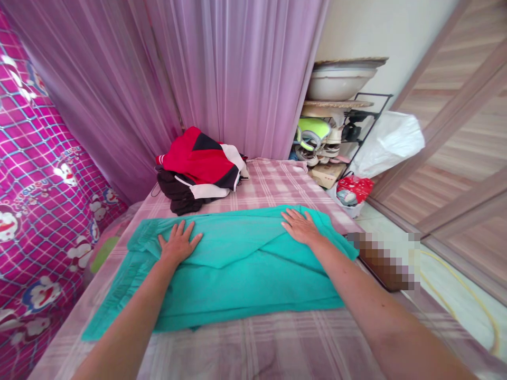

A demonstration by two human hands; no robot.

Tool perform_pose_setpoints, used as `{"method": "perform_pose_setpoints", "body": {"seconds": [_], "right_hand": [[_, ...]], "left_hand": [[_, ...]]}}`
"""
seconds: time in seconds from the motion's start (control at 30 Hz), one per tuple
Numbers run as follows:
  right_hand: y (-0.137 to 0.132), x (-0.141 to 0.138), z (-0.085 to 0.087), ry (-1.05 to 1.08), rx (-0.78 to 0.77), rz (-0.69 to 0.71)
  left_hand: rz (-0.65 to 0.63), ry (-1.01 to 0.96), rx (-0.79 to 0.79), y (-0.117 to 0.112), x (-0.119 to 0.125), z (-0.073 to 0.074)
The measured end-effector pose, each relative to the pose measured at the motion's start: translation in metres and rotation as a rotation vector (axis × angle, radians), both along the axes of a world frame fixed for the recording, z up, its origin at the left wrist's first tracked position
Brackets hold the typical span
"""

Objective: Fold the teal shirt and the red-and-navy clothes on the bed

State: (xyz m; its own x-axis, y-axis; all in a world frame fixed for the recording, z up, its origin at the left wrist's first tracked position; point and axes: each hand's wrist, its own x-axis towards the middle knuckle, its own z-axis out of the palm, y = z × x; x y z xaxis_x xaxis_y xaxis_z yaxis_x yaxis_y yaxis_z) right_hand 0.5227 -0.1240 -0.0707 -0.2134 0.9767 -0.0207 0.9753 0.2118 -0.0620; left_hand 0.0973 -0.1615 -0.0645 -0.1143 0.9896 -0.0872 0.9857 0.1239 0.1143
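Note:
Teal trousers (245, 279) with a gathered elastic waistband on the left lie across the checked cloth, legs stretching to the right. One layer is folded over the far side, its edges running diagonally across the middle. My left hand (179, 245) rests flat near the waistband, fingers spread. Towards the leg end, my right hand (300, 226) lies flat on the fabric with its fingers stretched out. Neither hand grips anything.
A pile of red, black and white clothing (202, 166) sits on the checked cloth (269, 182) by the purple curtain (237, 68). A dark flat object (384, 264), partly blurred, lies at the right edge. Beyond stands a rack (372, 121) with shoes and a basin (340, 82).

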Motion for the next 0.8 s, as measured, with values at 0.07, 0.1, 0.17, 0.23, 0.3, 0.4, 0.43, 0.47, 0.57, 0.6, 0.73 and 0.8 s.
{"method": "perform_pose_setpoints", "body": {"seconds": [0.07, 0.1, 0.17, 0.23, 0.3, 0.4, 0.43, 0.47, 0.57, 0.6, 0.73, 0.8], "right_hand": [[0.0, 0.007, 0.003, 0.023, -0.02, -0.026], [-0.001, 0.009, 0.005, 0.057, -0.028, -0.027], [-0.007, 0.011, 0.011, 0.166, -0.008, -0.007], [-0.019, 0.018, 0.02, 0.309, 0.008, 0.041], [-0.036, 0.032, 0.03, 0.438, -0.096, 0.072], [-0.062, 0.053, 0.044, 0.491, -0.421, 0.075], [-0.069, 0.058, 0.048, 0.476, -0.519, 0.082], [-0.075, 0.061, 0.051, 0.459, -0.594, 0.096], [-0.082, 0.058, 0.054, 0.402, -0.717, 0.154], [-0.081, 0.055, 0.055, 0.37, -0.727, 0.171], [-0.074, 0.04, 0.054, 0.28, -0.558, 0.202], [-0.073, 0.036, 0.052, 0.287, -0.386, 0.187]], "left_hand": [[0.005, 0.004, -0.014, 0.001, 0.001, 0.001], [0.0, 0.005, -0.013, 0.002, 0.0, 0.002], [-0.029, -0.004, 0.006, 0.0, -0.003, 0.004], [-0.1, -0.036, 0.066, -0.008, -0.01, 0.008], [-0.199, -0.087, 0.171, -0.023, -0.019, 0.012], [-0.316, -0.133, 0.29, -0.054, -0.031, 0.018], [-0.345, -0.134, 0.284, -0.064, -0.034, 0.019], [-0.372, -0.132, 0.268, -0.073, -0.036, 0.02], [-0.421, -0.117, 0.222, -0.091, -0.038, 0.021], [-0.421, -0.108, 0.218, -0.094, -0.038, 0.02], [-0.394, -0.064, 0.205, -0.096, -0.037, 0.02], [-0.393, -0.049, 0.188, -0.096, -0.036, 0.022]]}}
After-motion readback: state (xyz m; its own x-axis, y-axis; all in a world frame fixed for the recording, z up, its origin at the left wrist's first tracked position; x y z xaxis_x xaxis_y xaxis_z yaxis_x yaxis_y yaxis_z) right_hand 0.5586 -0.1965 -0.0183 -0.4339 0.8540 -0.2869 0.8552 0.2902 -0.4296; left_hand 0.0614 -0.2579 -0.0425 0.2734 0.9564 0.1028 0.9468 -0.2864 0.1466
